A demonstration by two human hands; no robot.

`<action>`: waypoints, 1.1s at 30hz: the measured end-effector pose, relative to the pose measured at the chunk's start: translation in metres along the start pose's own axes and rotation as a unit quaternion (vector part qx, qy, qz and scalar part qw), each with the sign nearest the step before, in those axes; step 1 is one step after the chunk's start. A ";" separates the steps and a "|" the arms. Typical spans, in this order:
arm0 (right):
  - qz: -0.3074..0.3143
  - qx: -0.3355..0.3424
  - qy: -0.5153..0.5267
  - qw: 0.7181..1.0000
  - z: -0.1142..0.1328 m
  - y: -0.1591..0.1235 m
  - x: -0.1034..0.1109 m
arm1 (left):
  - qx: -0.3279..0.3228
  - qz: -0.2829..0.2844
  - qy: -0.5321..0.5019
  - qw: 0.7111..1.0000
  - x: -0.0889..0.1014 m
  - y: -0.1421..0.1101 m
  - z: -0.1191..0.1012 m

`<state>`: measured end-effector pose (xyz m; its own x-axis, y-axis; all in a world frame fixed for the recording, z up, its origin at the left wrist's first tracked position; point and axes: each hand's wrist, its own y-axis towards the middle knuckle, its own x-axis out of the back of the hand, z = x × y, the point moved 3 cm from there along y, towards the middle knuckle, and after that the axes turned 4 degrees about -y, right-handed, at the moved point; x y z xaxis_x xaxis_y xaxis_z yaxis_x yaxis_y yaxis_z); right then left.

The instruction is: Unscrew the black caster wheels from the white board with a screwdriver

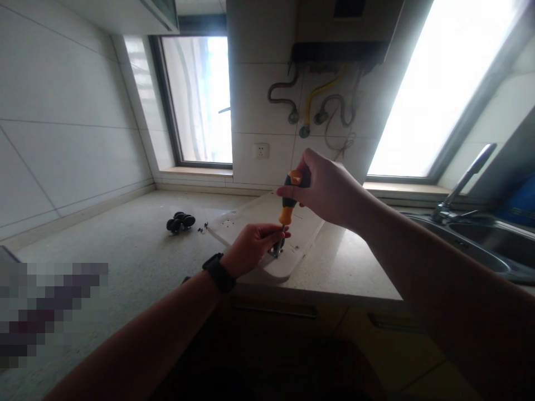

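My right hand [320, 181] is closed around the handle of an orange and dark green screwdriver [286, 209], held nearly upright with its tip down. My left hand [257, 242], with a black watch on the wrist, pinches around the shaft just below the handle. Under the left fingers a small dark part [276, 253] sits on a pale flat panel [251, 214] with rounded corners; the fingers hide much of it, and the exact tip contact cannot be made out. The panel lies on the counter, its near corner by the front edge.
Several black caster wheels [180, 221] lie on the speckled countertop [137, 239] to the left, with a few small dark screws [203, 227] near the panel. A sink [472, 239] with a faucet [466, 184] is at the right. Drawer handles [273, 308] run below the counter edge.
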<state>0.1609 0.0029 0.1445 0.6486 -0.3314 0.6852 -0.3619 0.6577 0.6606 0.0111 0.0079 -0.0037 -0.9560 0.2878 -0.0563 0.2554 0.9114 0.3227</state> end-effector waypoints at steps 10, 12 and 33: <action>0.166 0.032 0.087 0.982 -0.015 0.020 0.006 | -0.014 -0.041 0.068 0.997 0.003 0.005 -0.002; 0.191 0.011 0.010 0.981 -0.013 0.023 0.009 | -0.016 -0.047 0.099 0.994 0.001 0.006 -0.003; 0.268 0.107 0.024 0.957 -0.018 0.051 0.012 | 0.032 -0.102 0.114 0.988 0.000 0.008 -0.002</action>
<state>0.1620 0.0451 0.1809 0.3588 0.0503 0.9321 -0.7767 0.5699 0.2682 0.0126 0.0145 0.0003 -0.9943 0.0288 0.1030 0.0554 0.9623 0.2664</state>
